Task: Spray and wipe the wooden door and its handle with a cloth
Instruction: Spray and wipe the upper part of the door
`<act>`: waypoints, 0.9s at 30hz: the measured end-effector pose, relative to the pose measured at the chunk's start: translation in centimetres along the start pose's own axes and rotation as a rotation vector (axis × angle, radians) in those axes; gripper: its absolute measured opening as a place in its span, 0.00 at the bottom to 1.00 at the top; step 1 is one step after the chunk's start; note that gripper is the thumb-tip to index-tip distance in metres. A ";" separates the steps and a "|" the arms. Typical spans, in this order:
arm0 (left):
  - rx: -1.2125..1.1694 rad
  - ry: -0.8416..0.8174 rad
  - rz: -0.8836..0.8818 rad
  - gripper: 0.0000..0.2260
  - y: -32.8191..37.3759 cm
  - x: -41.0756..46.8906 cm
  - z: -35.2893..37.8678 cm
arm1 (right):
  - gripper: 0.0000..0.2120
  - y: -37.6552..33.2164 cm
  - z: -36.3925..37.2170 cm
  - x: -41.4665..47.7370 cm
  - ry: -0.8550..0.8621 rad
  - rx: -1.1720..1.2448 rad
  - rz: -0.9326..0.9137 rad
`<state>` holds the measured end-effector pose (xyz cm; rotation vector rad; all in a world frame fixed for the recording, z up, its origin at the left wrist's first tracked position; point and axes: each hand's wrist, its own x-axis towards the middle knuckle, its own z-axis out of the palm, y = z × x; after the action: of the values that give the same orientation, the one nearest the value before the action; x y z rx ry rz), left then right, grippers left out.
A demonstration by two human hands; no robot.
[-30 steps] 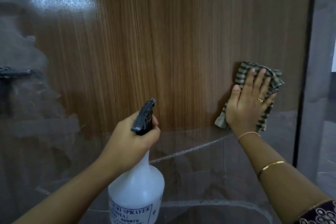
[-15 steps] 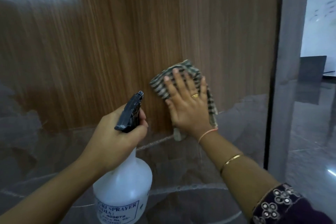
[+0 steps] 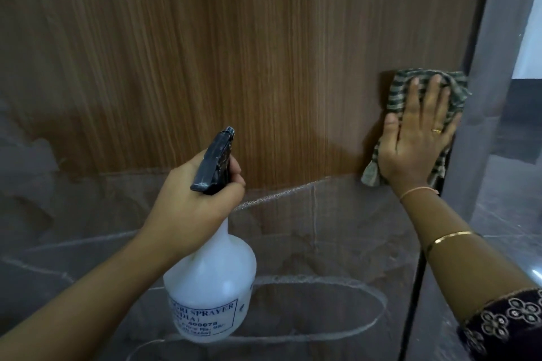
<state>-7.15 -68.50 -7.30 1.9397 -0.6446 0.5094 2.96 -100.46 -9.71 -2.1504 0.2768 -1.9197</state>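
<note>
The wooden door [image 3: 234,53] fills the view, brown with vertical grain. My right hand [image 3: 416,138] presses a green checked cloth [image 3: 451,88] flat against the door near its right edge, fingers straight. My left hand [image 3: 193,205] grips the neck of a white spray bottle [image 3: 209,281] with a black trigger head [image 3: 215,161], held upright in front of the door's lower middle. The door handle is out of view.
The door's lower part [image 3: 322,228] looks grey with pale curved marks. A dark gap and a grey frame [image 3: 484,97] run down the right side. Beyond it lies a shiny floor [image 3: 513,184] and a bright wall.
My right hand slid the cloth from the door's middle back to its right edge. The spray bottle stayed in my left hand at about the same spot.
</note>
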 end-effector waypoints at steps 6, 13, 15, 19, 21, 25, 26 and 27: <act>0.036 0.089 -0.068 0.07 0.5 -1.0 -0.8 | 0.28 -0.9 -0.2 0.0 0.003 0.003 0.252; 0.074 0.138 -0.104 0.15 0.0 -2.5 -3.0 | 0.29 -2.7 -0.3 -1.4 -0.043 0.013 0.357; 0.088 0.137 -0.125 0.15 -0.3 -2.9 -3.8 | 0.29 -4.0 -0.2 -2.5 -0.069 0.007 0.362; 0.115 0.183 -0.143 0.10 -0.9 -3.4 -6.3 | 0.28 -7.3 0.3 -4.8 -0.122 -0.003 0.299; 0.127 0.227 -0.149 0.10 -1.3 -3.7 -8.0 | 0.28 -9.8 0.8 -5.8 -0.127 0.008 0.237; 0.147 0.322 -0.170 0.09 -1.5 -4.4 -12.6 | 0.29 -16.9 1.6 -7.2 -0.132 0.041 0.071; 0.158 0.338 -0.168 0.11 -1.4 -4.6 -13.9 | 0.29 -19.0 1.8 -7.5 -0.132 0.048 0.021; 0.165 0.354 -0.166 0.11 -1.4 -4.7 -15.2 | 0.28 -21.1 2.1 -7.7 -0.132 0.057 -0.031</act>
<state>-11.01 -53.26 -4.65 1.9689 -0.2192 0.7973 3.68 -77.92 -10.72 -2.2430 0.1630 -1.7695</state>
